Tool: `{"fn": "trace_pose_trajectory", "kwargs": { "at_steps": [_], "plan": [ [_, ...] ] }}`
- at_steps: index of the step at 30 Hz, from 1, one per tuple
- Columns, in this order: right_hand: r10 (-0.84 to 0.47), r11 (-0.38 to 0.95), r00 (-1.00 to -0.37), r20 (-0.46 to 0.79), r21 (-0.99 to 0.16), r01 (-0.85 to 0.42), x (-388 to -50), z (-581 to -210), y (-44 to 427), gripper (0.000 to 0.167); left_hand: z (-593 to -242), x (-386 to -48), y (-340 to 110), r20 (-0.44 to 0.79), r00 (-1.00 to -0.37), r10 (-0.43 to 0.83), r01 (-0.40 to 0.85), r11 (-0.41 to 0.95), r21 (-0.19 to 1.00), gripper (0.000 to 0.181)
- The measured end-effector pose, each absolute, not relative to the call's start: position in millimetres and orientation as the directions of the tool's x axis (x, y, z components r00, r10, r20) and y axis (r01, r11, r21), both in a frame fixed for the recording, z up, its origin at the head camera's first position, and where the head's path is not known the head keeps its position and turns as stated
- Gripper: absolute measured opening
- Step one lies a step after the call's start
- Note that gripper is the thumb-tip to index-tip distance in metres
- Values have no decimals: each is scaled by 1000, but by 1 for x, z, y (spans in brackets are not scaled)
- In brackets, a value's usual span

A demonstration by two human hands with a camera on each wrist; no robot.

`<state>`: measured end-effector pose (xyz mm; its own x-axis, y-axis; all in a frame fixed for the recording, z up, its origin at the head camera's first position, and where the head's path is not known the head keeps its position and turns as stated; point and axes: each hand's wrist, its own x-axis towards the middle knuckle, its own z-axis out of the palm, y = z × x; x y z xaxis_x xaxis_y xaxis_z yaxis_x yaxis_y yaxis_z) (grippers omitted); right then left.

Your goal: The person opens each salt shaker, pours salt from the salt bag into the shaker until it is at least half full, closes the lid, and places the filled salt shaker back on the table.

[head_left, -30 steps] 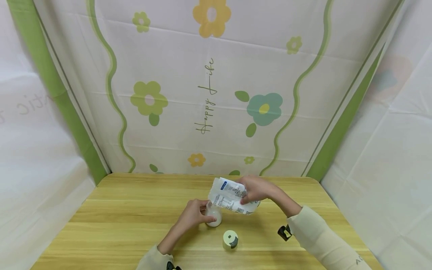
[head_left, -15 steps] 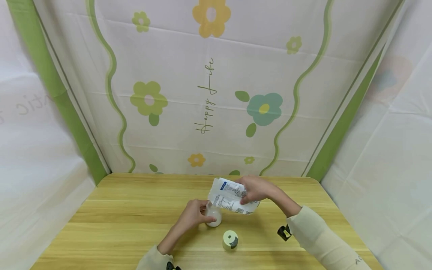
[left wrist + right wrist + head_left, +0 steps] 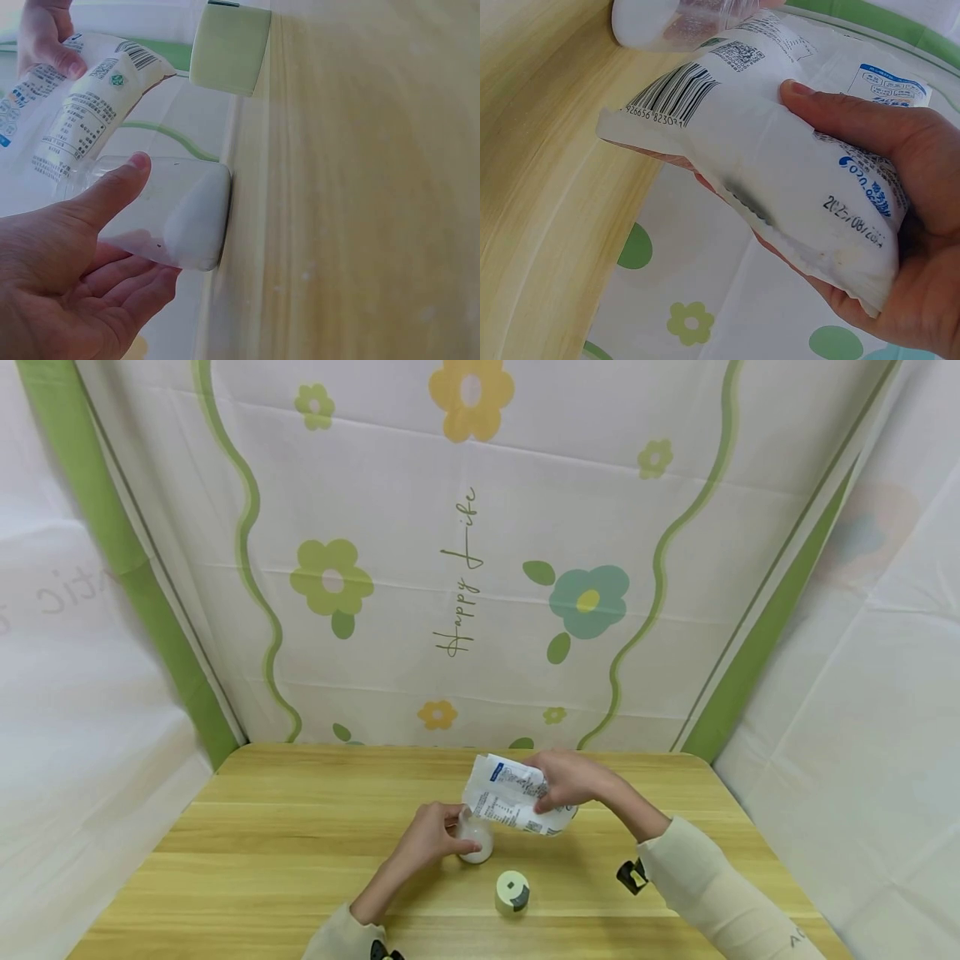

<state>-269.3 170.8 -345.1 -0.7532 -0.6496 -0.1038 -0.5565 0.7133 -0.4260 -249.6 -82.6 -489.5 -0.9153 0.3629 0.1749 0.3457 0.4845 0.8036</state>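
My left hand (image 3: 429, 837) holds a clear jar (image 3: 199, 214) upright on the table, thumb on one side and fingers on the other. White powder or fine grains lie in the jar's lower part. My right hand (image 3: 572, 778) grips a white printed bag (image 3: 735, 150) with a barcode, its thumb on the upper face. The bag is tilted, and its torn end lies at the jar's mouth. Whether anything flows from it cannot be made out. A pale green lid-like piece (image 3: 512, 891) with a grey patch on top stands on the table in front of the jar.
The wooden table (image 3: 285, 827) has a white flowered curtain (image 3: 390, 668) behind it. White cloth also hangs at the left and right sides. A black device (image 3: 633, 877) shows by the right sleeve.
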Motion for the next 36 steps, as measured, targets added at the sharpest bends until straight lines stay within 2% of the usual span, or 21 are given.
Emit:
{"fn": "trace_pose_trajectory", "kwargs": {
  "at_steps": [19,36],
  "plan": [
    [-678,689,-730,-85,-420,-591,-272,-346,171,43,-488,-249,-83,174,-913,368,345,475,810,65],
    [-668,700,-740,-84,-410,-585,-270,-344,171,44,-488,-249,-82,176,-913,368,348,480,805,65]
  ]
}}
